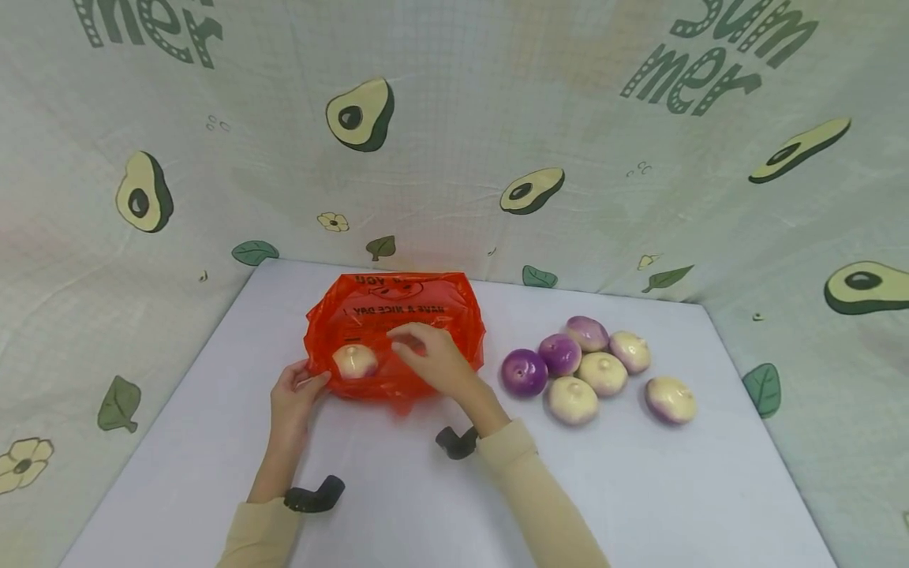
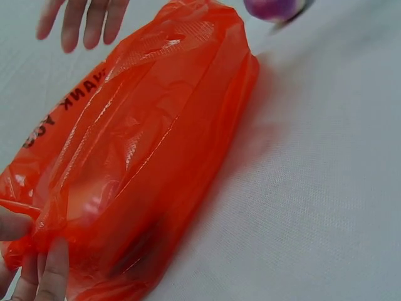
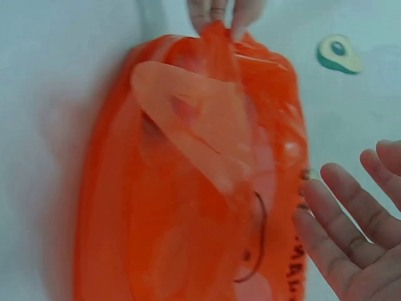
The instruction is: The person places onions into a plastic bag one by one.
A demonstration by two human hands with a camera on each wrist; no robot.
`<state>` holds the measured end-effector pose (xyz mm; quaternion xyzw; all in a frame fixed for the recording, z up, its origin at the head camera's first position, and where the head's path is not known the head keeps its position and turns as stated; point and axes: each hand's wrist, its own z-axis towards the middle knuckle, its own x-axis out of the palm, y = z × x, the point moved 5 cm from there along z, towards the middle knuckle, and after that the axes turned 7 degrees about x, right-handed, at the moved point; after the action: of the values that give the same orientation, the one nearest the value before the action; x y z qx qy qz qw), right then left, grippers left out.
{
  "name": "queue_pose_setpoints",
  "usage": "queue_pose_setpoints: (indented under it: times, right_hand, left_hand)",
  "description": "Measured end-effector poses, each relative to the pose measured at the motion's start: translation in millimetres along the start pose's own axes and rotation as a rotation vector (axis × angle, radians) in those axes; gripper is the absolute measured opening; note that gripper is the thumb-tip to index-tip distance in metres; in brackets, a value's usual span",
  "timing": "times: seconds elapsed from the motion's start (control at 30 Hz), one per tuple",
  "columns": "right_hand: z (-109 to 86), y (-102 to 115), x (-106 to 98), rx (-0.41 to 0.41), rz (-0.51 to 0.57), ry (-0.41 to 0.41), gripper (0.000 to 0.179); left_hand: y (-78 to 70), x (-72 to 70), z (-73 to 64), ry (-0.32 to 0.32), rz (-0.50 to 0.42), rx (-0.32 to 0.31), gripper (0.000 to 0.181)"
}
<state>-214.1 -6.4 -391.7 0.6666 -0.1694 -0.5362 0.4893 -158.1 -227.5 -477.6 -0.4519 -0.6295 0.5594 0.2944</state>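
A red plastic bag (image 1: 465, 315) with black printing lies with its mouth spread wide. One white-and-purple turnip (image 1: 355, 360) sits inside it at the left. My left hand (image 1: 291, 402) pinches the bag's left rim between thumb and fingers, seen also in the left wrist view around the gathered plastic (image 2: 47, 216). Above the bag's mouth hovers my right hand (image 1: 435, 359), holding nothing; the right wrist view shows its fingers (image 3: 351, 244) spread and extended beside the bag. Part of the bag's inside is hidden behind this hand.
Right of the bag, several turnips lie close together, among them a deep purple one (image 1: 524, 372) and a pale one (image 1: 572, 400). A single turnip (image 1: 671, 400) rests farther right. Behind the white table (image 1: 398, 505) hangs a cloth (image 1: 454, 118) printed with avocados.
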Motion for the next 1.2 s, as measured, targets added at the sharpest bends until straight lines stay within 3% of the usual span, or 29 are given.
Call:
queue_pose_setpoints:
  times: [0.47, 0.67, 0.87, 1.0, 1.2]
  right_hand:
    - [-43.5, -12.2, -60.6, 0.041, 0.083, -0.25, 0.026]
    - [-61.3, -28.4, -81.9, 0.124, 0.059, -0.347, 0.026]
    - [-81.8, -20.9, -100.1, 0.191, 0.135, -0.403, 0.028]
    - [-86.6, -51.5, -106.5, 0.229, 0.177, -0.436, 0.03]
    - [-95.0, -89.4, -113.4, 0.28, 0.101, -0.463, 0.033]
  left_hand:
    - [0.7, -2.4, -0.1, 0.006, 0.006, -0.013, 0.051]
    - [-0.1, -2.0, -1.7, 0.006, -0.009, -0.019, 0.05]
    - [0.3, -3.0, -2.0, 0.007, 0.002, -0.025, 0.051]
    - [-0.1, -3.1, -1.9, 0.008, -0.001, -0.021, 0.05]
    - [-0.3, -2.4, -2.2, 0.008, -0.014, -0.021, 0.049]
